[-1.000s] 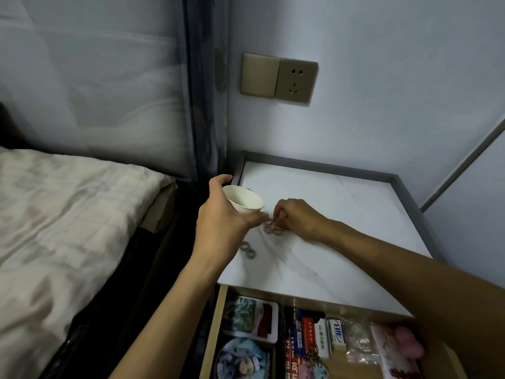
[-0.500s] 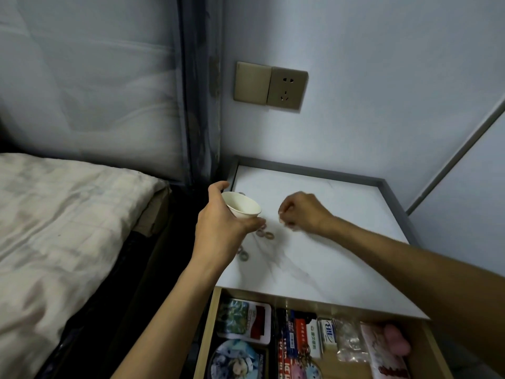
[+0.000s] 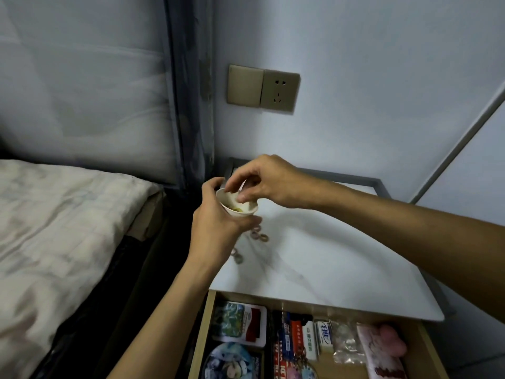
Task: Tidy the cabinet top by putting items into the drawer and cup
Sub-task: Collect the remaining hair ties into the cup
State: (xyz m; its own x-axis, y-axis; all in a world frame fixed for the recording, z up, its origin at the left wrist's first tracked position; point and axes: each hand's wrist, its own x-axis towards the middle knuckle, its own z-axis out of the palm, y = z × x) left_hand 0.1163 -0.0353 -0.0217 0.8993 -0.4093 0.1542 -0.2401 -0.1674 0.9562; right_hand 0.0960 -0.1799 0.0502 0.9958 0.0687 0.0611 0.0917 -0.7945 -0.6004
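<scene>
Changing since a second ago (head view): the right hand (image 3: 269, 181) was then pressed down on the rings (image 3: 259, 236) on the bench (image 3: 328, 255); it is now raised and held over the mouth of the cup (image 3: 239, 212).
Meaning for the task: a ring is judged to have been carried to the cup and to be at the point of release. Four rings are still counted on the bench, so the same step must be repeated.
Cup position: held in the air over the left edge of the bench, toward its back left corner, clear of the surface.
Cup direction: the mouth is turned up and slightly toward the front edge. The long axis runs from the base, hidden in the palm, up to the rim, near upright with a small lean. Something yellowish is seen inside.
Left hand (image 3: 216, 231): its fingers are wrapped round the cup's wall from below and the left.
Right fingers (image 3: 241, 198): curled, with the tips dipped just inside the rim; whether a ring is still pinched cannot be told.
Rings: two pairs lie near the left edge, just below the cup.
Drawer (image 3: 199, 340): pulled open under the front edge, with packets and cards laid inside.
</scene>
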